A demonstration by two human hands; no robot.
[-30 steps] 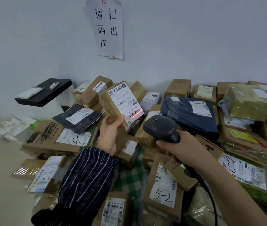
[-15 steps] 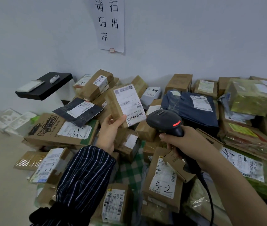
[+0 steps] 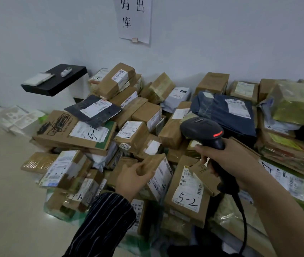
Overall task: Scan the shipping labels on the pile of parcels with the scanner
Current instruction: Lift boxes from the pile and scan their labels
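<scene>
The pale floor (image 3: 4, 210) carries the pile of parcels (image 3: 140, 112) (mostly brown cartons) — heaped against the white wall (image 3: 221, 34).

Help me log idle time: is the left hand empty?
No, the left hand grips a small brown box low over the pile, while the right hand holds the scanner.
</scene>
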